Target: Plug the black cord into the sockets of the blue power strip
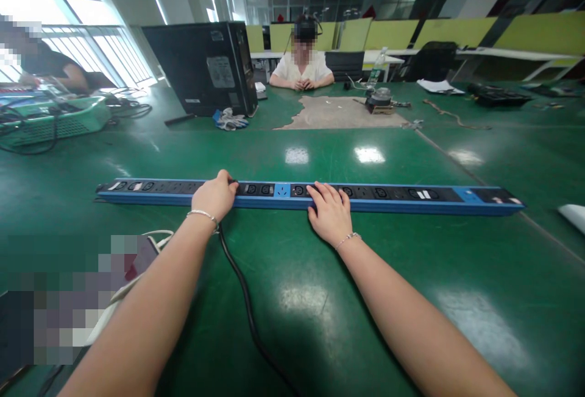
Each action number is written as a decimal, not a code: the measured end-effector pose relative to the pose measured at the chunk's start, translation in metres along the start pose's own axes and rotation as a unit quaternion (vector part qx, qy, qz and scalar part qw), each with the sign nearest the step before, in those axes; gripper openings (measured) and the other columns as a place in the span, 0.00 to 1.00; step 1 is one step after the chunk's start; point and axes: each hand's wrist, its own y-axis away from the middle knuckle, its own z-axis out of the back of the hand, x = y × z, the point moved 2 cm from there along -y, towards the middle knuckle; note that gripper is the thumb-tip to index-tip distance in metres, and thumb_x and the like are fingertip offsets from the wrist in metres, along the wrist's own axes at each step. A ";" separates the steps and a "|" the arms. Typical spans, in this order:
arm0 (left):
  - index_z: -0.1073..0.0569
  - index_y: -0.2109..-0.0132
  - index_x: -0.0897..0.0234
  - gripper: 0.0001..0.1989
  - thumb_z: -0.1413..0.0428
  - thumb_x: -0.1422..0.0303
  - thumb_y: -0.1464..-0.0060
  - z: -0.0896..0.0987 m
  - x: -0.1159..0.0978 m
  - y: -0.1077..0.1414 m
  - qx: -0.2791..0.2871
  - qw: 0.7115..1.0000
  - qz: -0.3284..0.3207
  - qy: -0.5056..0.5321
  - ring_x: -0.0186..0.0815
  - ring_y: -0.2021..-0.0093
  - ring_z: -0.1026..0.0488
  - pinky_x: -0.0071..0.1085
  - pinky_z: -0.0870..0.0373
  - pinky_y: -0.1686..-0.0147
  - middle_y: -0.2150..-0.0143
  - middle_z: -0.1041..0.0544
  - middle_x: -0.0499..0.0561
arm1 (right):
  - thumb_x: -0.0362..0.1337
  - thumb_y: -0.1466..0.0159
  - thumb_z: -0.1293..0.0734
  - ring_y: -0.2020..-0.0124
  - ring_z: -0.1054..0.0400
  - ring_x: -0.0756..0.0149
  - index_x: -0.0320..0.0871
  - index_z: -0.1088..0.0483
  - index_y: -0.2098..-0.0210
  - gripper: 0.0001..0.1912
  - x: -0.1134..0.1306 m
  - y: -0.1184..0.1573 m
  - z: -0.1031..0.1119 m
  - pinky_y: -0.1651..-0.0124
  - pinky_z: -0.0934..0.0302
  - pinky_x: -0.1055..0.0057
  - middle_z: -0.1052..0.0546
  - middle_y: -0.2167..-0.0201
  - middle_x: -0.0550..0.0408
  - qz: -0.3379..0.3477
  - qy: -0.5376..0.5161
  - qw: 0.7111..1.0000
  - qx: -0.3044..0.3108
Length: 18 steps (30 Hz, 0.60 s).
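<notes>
A long blue-and-black power strip (393, 203) lies crosswise on the green table, its sockets facing up. My left hand (214, 196) is closed at the strip, left of the blue socket (282, 190). From beneath that hand a black power cord (247, 299) runs down toward me. Its plug end is mostly hidden in my fingers, at the strip's sockets; I cannot tell how far it sits in. To the right, my right hand (329, 211) rests on the strip, fingers stretched over the top and thumb at the near edge.
Beyond the strip stand a black computer case (196, 68), a pair of gloves (230, 119) and a brown board (338, 112). A green basket (86, 118) with cables is at left. One person (301, 68) sits opposite, another (50, 59) at far left.
</notes>
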 end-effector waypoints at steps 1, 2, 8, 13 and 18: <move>0.33 0.52 0.62 0.17 0.58 0.59 0.42 -0.001 -0.002 0.001 -0.002 1.000 -0.008 -0.012 0.50 0.58 0.24 0.40 0.32 0.62 0.61 0.22 0.62 | 0.36 0.39 0.39 0.39 0.47 0.59 0.47 0.38 0.42 0.25 0.000 0.000 0.000 0.37 0.61 0.54 0.36 0.39 0.53 0.000 -0.001 1.000 -0.001; 0.34 0.52 0.63 0.17 0.58 0.59 0.42 -0.002 -0.004 0.002 -0.004 1.000 -0.014 -0.021 0.50 0.59 0.24 0.40 0.31 0.62 0.62 0.22 0.62 | 0.36 0.39 0.39 0.39 0.47 0.59 0.47 0.38 0.42 0.25 0.000 0.000 0.000 0.37 0.61 0.54 0.36 0.39 0.53 0.000 -0.002 1.000 -0.002; 0.35 0.51 0.62 0.17 0.60 0.59 0.41 -0.005 -0.008 0.003 0.006 0.999 -0.025 -0.048 0.49 0.61 0.24 0.40 0.31 0.64 0.63 0.22 0.61 | 0.34 0.40 0.39 0.39 0.46 0.59 0.46 0.37 0.42 0.25 0.001 -0.001 0.002 0.37 0.61 0.54 0.35 0.40 0.52 -0.005 -0.005 1.000 -0.003; 0.35 0.51 0.61 0.17 0.60 0.59 0.41 -0.004 -0.008 0.001 0.017 0.999 -0.014 -0.034 0.49 0.60 0.24 0.40 0.31 0.63 0.62 0.22 0.61 | 0.34 0.40 0.40 0.39 0.46 0.59 0.46 0.37 0.42 0.25 0.002 0.000 0.002 0.37 0.61 0.54 0.35 0.40 0.53 -0.006 -0.001 1.000 -0.005; 0.35 0.51 0.61 0.17 0.58 0.59 0.42 -0.004 -0.004 0.002 0.002 1.000 -0.009 0.004 0.47 0.59 0.24 0.39 0.31 0.61 0.61 0.22 0.60 | 0.34 0.40 0.39 0.38 0.47 0.59 0.46 0.38 0.41 0.27 0.001 0.001 0.001 0.37 0.61 0.54 0.36 0.39 0.53 0.001 0.004 1.000 -0.002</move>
